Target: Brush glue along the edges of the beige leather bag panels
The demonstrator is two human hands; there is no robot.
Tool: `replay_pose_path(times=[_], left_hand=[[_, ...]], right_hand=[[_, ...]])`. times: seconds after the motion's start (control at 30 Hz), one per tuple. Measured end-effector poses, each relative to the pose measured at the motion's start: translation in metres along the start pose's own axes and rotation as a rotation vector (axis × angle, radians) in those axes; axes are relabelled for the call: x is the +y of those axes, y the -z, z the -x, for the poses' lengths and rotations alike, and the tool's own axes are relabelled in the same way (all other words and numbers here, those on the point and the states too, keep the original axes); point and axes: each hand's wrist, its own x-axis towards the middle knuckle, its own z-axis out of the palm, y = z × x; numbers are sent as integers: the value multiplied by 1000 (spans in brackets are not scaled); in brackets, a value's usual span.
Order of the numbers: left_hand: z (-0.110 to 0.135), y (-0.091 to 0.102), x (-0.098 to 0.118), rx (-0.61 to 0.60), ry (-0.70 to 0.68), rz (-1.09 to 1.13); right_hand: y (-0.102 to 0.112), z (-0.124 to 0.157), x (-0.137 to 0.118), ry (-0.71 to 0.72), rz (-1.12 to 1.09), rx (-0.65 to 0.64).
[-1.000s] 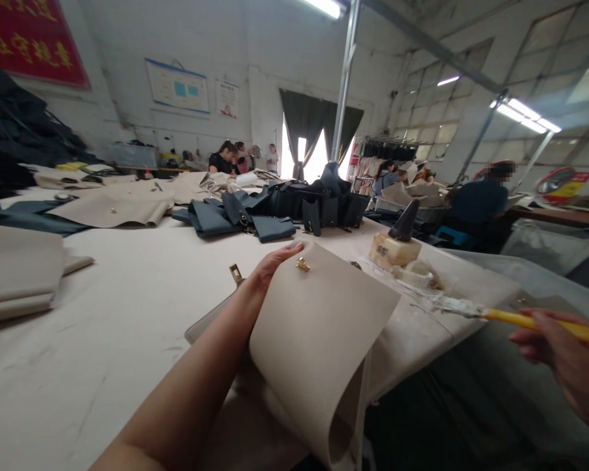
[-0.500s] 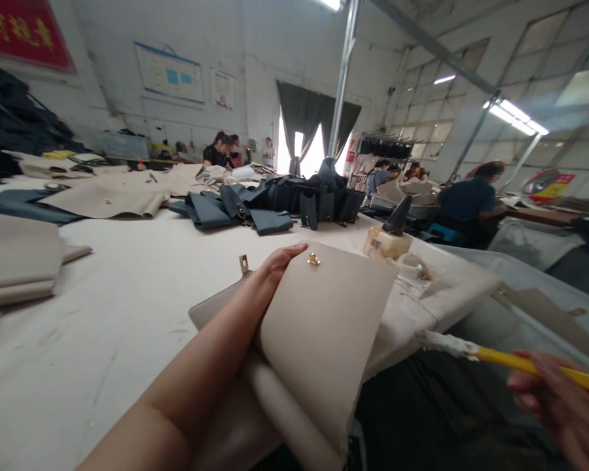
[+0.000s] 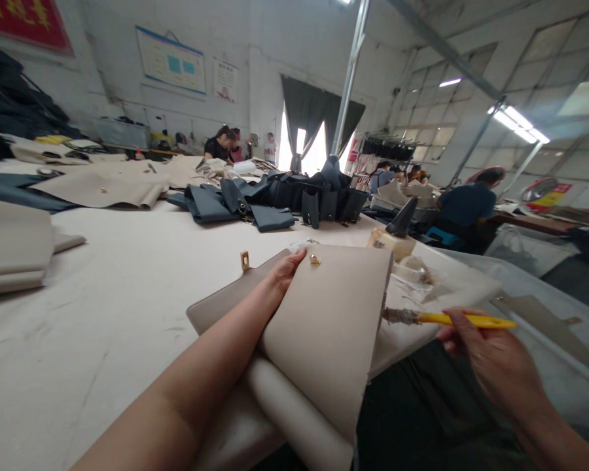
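My left hand (image 3: 289,267) grips the top edge of a beige bag panel (image 3: 331,314) with a small gold clasp (image 3: 315,260) near its upper edge. A flap (image 3: 230,288) with a gold buckle tab (image 3: 245,260) spreads out to the left behind my forearm. Below, a rolled part of the same beige material hangs past the table edge. In my right hand (image 3: 491,353) is a yellow-handled brush (image 3: 436,318), held level. Its whitish, clotted bristles are at the panel's right edge; whether they touch it I cannot tell.
Several dark blue bag pieces (image 3: 269,203) are heaped across the white table (image 3: 127,301). Beige pieces (image 3: 12,245) lie at left. A glue-stained block with a dark cone (image 3: 401,219) and a tape roll (image 3: 412,269) stand at right. Beyond the edge is a plastic bin (image 3: 535,294). People sit farther back.
My right hand has moved left and up, bringing the brush to the panel's right edge. The panel has turned slightly, while my left hand keeps its grip.
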Motion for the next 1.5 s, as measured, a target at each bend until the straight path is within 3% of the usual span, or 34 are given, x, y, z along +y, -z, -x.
replay_pose_path(times=[0.2, 0.37, 0.5, 0.77, 0.87, 1.03, 1.2, 1.5], left_hand=[[-6, 5, -4, -15, -28, 13], [-11, 8, -9, 44, -38, -41], [-15, 14, -9, 15, -38, -4], [-10, 13, -7, 4, -36, -23], [-11, 13, -7, 4, -42, -34], [-11, 15, -8, -20, -67, -83], [-12, 15, -10, 12, -41, -104], [-17, 20, -10, 8, -40, -65]], right_hand=[[-14, -11, 3, 122, 137, -77], [-24, -13, 1, 87, 230, -129], [-23, -8, -7, 58, 242, -154], [-15, 24, -23, -23, 258, -268], [-15, 23, -25, 21, 246, -218], [-22, -6, -10, 129, 201, -55], [-34, -18, 4, 136, 151, -75], [-31, -20, 0, 102, 187, -62]])
